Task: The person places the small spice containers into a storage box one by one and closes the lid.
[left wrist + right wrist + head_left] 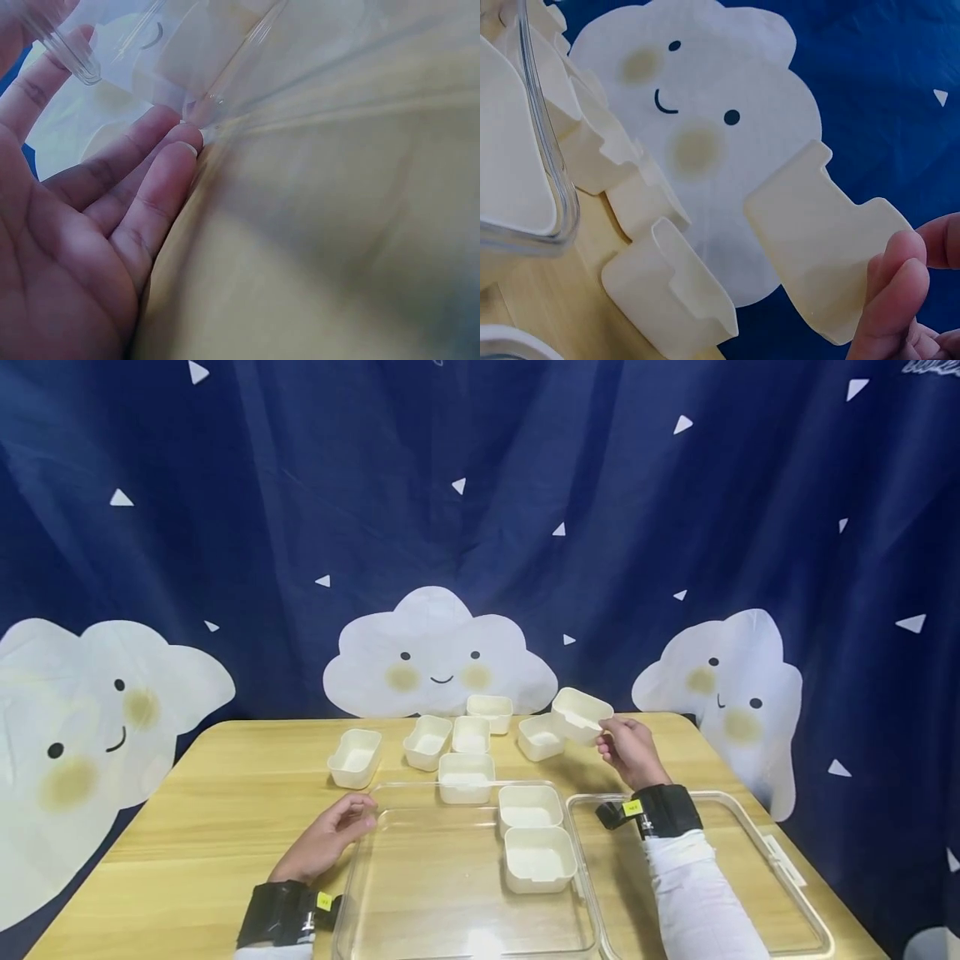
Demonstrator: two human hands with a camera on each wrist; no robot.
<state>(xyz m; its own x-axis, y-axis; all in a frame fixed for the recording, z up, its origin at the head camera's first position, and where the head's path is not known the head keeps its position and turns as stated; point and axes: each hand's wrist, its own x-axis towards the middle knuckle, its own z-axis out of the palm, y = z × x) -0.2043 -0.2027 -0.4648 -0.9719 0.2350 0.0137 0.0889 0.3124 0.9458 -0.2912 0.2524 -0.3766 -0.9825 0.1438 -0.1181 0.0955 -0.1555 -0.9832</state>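
Note:
My right hand pinches the edge of a cream plastic box, raised and tilted at the table's back right. In the right wrist view, thumb and fingers grip a corner of this notched box. Right beneath it stands a similar box. Near the front lies a large clear plastic bin, with two cream boxes along its right side, a rear one and a front one. My left hand rests at the bin's far left corner, its loosely extended fingers against the clear wall.
Several more cream boxes stand behind the bin, among them one at the left and one at the back edge. A clear lid with a pale rim lies right of the bin, under my right forearm. A blue cloud-patterned curtain hangs behind.

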